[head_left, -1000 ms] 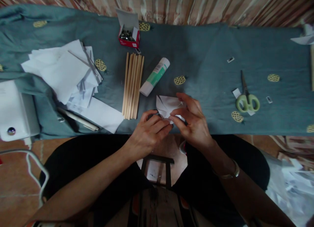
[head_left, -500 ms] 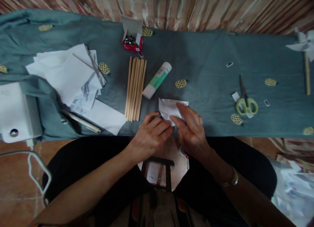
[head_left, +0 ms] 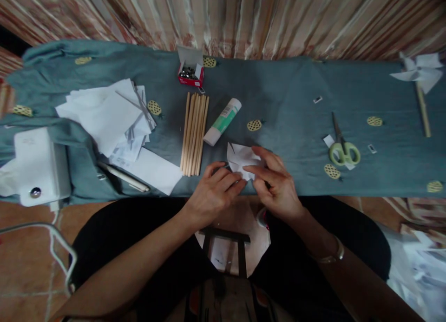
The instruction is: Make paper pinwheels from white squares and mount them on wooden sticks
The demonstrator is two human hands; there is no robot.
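Note:
A small white paper square [head_left: 240, 155] with slits cut in from its corners lies at the table's near edge, between my two hands. My left hand [head_left: 218, 189] is closed on its lower left side, with the fingers curled. From the right, my right hand [head_left: 277, 182] grips the paper's right side, its index finger pressing near the middle. Just beyond lie a green and white glue stick [head_left: 223, 121] and a row of several thin wooden sticks [head_left: 194, 135].
Green-handled scissors [head_left: 343, 150] lie on the right among paper scraps. A finished paper pinwheel [head_left: 420, 73] rests at the far right. On the left are a paper stack [head_left: 104, 110], a pen [head_left: 123, 177] and a white device [head_left: 42, 166]. A red box of metal pins [head_left: 191, 73] stands at the back.
My right hand's fingers have spread a little and shifted on the paper, and more of its middle shows. The left hand keeps its grip. The whole view has tilted slightly.

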